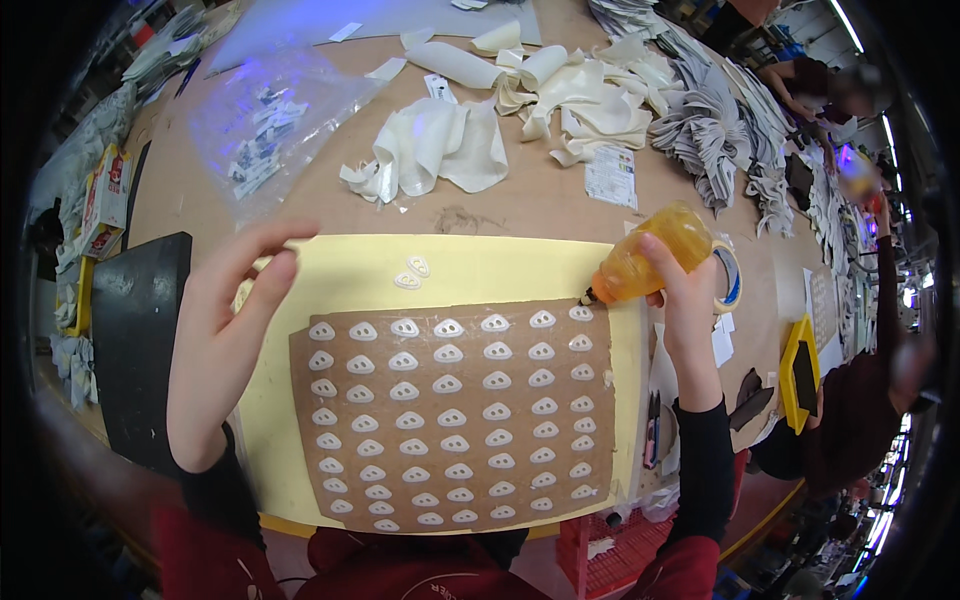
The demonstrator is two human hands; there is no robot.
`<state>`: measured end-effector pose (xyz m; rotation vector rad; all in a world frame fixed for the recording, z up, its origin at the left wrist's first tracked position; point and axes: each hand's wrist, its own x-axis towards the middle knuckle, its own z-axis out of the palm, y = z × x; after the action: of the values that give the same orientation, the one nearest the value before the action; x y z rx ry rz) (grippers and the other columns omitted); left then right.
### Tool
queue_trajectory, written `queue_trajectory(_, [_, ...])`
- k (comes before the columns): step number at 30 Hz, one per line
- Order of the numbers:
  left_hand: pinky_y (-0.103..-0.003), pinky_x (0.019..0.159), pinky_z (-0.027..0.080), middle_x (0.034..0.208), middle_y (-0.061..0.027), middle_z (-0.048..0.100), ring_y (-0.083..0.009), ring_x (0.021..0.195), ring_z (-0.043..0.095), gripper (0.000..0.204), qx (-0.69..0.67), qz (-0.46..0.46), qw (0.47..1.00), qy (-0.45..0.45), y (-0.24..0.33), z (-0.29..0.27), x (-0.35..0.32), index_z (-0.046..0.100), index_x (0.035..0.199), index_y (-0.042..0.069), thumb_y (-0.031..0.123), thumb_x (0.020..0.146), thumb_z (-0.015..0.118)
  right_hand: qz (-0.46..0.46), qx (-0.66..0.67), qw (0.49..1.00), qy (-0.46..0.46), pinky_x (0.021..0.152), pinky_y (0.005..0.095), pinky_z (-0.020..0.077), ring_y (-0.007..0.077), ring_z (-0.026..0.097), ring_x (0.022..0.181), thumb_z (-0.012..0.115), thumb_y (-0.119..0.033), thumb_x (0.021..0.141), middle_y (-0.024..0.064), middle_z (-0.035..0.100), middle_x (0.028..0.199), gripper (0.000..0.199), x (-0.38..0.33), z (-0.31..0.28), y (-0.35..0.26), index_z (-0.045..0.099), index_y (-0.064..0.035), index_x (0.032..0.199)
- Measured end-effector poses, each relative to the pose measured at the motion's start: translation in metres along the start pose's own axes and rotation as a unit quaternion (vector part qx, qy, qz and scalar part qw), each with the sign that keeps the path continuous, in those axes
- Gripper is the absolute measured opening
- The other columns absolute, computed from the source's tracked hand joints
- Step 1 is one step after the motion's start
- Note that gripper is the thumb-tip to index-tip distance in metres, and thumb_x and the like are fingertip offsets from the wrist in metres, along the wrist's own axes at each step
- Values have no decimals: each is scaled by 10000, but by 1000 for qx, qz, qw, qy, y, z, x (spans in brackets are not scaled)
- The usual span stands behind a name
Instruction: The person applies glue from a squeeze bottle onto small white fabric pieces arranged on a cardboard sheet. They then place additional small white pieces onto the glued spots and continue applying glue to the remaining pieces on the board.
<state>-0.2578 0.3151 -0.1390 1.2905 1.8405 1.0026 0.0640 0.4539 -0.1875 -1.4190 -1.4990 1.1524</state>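
I see the right hand (680,290) wrapped around a translucent squeeze bottle of amber liquid (668,245), its dark nozzle (588,298) tipped near the upper-right corner of a brown rectangular sheet (425,372) bearing rows of white, rounded-triangular pieces (497,380). The left hand (225,320), thumb and fingers apart, hangs by the pale-yellow board's (520,265) upper-left corner.

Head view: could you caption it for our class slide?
Right hand holds a tilted amber squeeze bottle near rows of white two-holed pieces on a brown sheet.
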Motion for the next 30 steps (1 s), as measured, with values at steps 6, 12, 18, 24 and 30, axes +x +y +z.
queue_trajectory(6, [-277, 866, 421, 1050, -91, 639, -171, 966, 568, 255, 36, -18, 990, 138, -101, 6, -37, 632, 1051, -8, 173, 968, 473, -15, -27, 999, -29, 434, 186, 354, 40, 477, 503, 713, -325, 804, -8, 595, 674, 313, 7, -6, 2, 633, -24, 842])
queue_trajectory(12, [-299, 936, 409, 1141, -97, 588, -213, 1120, 527, 164, 69, -16, 993, 98, -114, 20, -33, 646, 993, -11, 65, 898, 536, -11, -34, 999, -33, 443, 186, 362, 41, 488, 522, 725, -324, 794, -5, 602, 676, 323, 5, 4, 10, 637, -18, 849])
queue_trajectory(18, [-331, 964, 392, 1164, -84, 576, -251, 1153, 501, 183, 121, 22, 987, 101, -123, 11, -37, 657, 991, 12, 5, 826, 577, -15, -71, 995, -65, 483, 192, 390, 53, 532, 572, 716, -311, 801, 10, 626, 734, 322, -3, 17, 2, 632, -13, 891])
queue_trajectory(24, [-331, 963, 387, 1180, -75, 574, -252, 1161, 470, 184, 127, 38, 986, 103, -130, 11, -40, 662, 977, 18, -8, 837, 544, -62, -45, 994, -72, 697, 265, 492, 119, 626, 756, 755, -246, 779, 61, 672, 835, 319, -15, 24, 0, 643, 14, 925])
queue_trajectory(30, [-342, 984, 370, 1197, -80, 564, -252, 1178, 440, 226, 118, 33, 989, 85, -132, 7, -42, 670, 942, 14, -40, 841, 475, -166, -57, 983, -49, 753, 275, 509, 146, 650, 800, 804, -153, 719, 87, 679, 917, 355, -41, 26, 20, 634, 28, 973])
